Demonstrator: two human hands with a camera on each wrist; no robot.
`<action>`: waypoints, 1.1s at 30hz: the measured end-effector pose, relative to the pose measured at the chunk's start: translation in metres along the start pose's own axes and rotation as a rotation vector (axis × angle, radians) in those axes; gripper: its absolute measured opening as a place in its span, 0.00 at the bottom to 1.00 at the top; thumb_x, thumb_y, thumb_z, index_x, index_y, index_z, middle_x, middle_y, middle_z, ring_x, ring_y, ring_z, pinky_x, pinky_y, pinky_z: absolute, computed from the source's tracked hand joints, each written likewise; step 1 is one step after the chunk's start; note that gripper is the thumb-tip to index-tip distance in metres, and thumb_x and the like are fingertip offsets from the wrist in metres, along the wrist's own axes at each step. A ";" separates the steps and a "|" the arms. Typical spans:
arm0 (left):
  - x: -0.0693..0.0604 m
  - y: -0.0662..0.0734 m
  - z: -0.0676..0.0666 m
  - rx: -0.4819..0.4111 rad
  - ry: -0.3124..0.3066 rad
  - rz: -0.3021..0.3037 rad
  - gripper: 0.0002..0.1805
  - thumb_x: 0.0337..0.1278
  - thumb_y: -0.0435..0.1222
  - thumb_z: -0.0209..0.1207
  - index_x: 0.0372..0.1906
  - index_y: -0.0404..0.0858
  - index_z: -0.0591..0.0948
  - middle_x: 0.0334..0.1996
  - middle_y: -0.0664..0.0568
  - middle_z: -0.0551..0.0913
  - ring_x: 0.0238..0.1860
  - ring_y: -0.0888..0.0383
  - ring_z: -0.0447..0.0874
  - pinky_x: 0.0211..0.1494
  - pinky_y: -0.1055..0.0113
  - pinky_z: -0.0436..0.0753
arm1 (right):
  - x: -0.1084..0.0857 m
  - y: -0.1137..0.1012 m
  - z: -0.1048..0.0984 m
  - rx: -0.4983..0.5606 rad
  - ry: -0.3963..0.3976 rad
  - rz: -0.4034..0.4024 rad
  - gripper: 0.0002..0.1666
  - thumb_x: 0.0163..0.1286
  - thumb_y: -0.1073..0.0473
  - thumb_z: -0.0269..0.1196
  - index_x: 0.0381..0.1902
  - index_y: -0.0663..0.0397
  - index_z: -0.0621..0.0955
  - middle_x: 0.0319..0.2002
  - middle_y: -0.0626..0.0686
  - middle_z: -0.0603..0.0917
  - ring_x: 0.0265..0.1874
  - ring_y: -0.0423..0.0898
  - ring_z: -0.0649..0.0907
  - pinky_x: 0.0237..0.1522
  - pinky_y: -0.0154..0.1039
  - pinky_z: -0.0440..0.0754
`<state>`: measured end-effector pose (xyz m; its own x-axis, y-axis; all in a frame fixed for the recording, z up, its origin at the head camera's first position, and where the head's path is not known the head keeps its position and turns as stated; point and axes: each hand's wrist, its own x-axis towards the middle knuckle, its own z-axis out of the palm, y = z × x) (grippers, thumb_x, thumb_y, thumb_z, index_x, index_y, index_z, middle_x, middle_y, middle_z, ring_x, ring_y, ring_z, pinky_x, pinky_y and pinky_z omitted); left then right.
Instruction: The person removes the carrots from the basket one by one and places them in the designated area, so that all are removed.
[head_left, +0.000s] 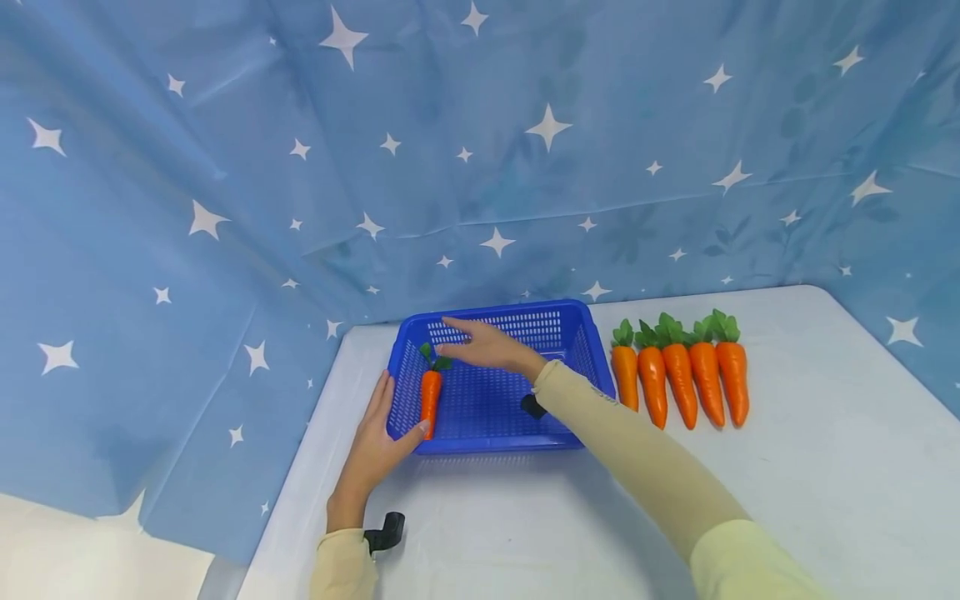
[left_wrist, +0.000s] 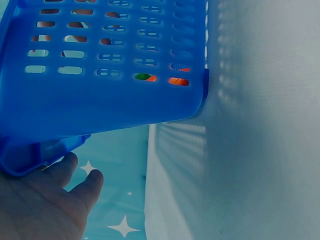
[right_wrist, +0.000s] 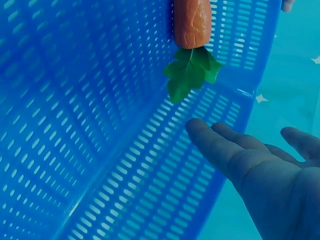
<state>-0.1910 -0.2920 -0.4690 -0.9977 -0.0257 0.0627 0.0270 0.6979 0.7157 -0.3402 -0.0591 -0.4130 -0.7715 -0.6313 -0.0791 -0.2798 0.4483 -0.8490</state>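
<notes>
A blue plastic basket (head_left: 510, 446) with slotted walls stands on the white table. One carrot (head_left: 430, 396) with green leaves lies inside it along the left wall, leaves toward the back. My left hand (head_left: 378, 442) is at the basket's front left corner, fingers straight along the outside and thumb over the rim near the carrot's tip. In the left wrist view that hand (left_wrist: 55, 200) touches the rim. My right hand (head_left: 483, 343) hovers over the basket near the leaves with straight fingers, holding nothing. The right wrist view shows its fingertips (right_wrist: 197, 127) apart from the leaves (right_wrist: 187, 75).
Several more carrots (head_left: 678, 383) lie side by side on the white table (head_left: 817, 467), right of the basket, leaves toward the back. A blue curtain (head_left: 420, 150) with white stars hangs behind the table and to its left.
</notes>
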 end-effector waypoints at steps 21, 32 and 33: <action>-0.001 -0.001 0.001 -0.014 0.006 0.010 0.60 0.63 0.60 0.65 0.89 0.41 0.47 0.88 0.50 0.42 0.84 0.35 0.50 0.74 0.29 0.60 | 0.009 0.007 0.024 0.008 -0.101 0.008 0.47 0.79 0.45 0.64 0.86 0.56 0.61 0.82 0.62 0.63 0.80 0.63 0.65 0.75 0.65 0.65; -0.002 -0.001 -0.001 -0.021 0.002 0.030 0.60 0.63 0.61 0.65 0.89 0.40 0.48 0.88 0.51 0.42 0.84 0.35 0.50 0.75 0.30 0.59 | 0.016 0.007 0.031 0.009 -0.173 -0.007 0.45 0.80 0.49 0.63 0.85 0.62 0.60 0.82 0.64 0.63 0.80 0.63 0.65 0.77 0.62 0.64; -0.002 0.000 -0.001 -0.023 0.000 0.032 0.60 0.64 0.61 0.65 0.88 0.40 0.48 0.88 0.51 0.41 0.84 0.35 0.49 0.75 0.30 0.58 | 0.017 0.006 0.032 0.009 -0.175 -0.005 0.45 0.80 0.49 0.63 0.85 0.62 0.60 0.82 0.63 0.63 0.80 0.63 0.65 0.77 0.62 0.64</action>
<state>-0.1890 -0.2927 -0.4686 -0.9963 -0.0037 0.0864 0.0607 0.6817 0.7291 -0.3369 -0.0875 -0.4364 -0.6583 -0.7347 -0.1639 -0.2780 0.4396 -0.8541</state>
